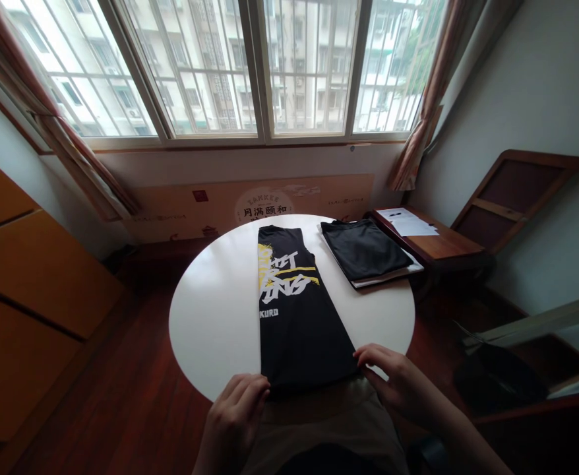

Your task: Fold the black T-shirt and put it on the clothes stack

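A black sleeveless shirt (302, 340) with white and yellow lettering lies folded lengthwise on a round white table (210, 316). Its hem faces me at the near table edge. My left hand (236, 412) pinches the hem's left corner, fingers closed. At the right corner of the same hem, my right hand (388, 376) grips the fabric between thumb and fingers. To the right on the table rests a stack of folded clothes (363, 249), black on top with a white layer showing beneath.
Beyond the table's right side stands a low wooden table (448, 245) with white papers (408, 221) on it. A long printed box (171, 210) is under the barred window. Orange-brown cabinets (32, 284) line the left, and a dark round object (497, 379) sits at lower right.
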A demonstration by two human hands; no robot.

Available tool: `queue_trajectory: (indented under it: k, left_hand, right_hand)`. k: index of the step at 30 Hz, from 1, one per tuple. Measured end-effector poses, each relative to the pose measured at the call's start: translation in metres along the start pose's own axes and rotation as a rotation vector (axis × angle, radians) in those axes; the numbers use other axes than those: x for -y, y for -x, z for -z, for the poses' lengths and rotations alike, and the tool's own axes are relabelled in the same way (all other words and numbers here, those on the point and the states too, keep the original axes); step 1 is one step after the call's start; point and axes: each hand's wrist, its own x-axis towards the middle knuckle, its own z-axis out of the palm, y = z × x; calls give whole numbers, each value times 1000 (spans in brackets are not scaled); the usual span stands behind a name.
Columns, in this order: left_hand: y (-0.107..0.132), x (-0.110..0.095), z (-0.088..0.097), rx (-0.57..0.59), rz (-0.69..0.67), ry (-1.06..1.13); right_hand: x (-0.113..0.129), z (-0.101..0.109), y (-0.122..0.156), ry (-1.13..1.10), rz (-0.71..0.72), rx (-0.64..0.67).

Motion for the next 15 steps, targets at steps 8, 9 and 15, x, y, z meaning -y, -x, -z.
queue_trajectory:
  k: [8,9,15]
  left_hand:
    - [18,8,-6,41,-43,-96]
    - [17,9,-5,55,-57,-102]
    - [14,19,4,102,-72,-168]
  right_hand:
    - [-16,-18,10,191,94,-7]
    - [-17,-17,10,213,107,-8]
    - [-21,-17,5,321,90,-54]
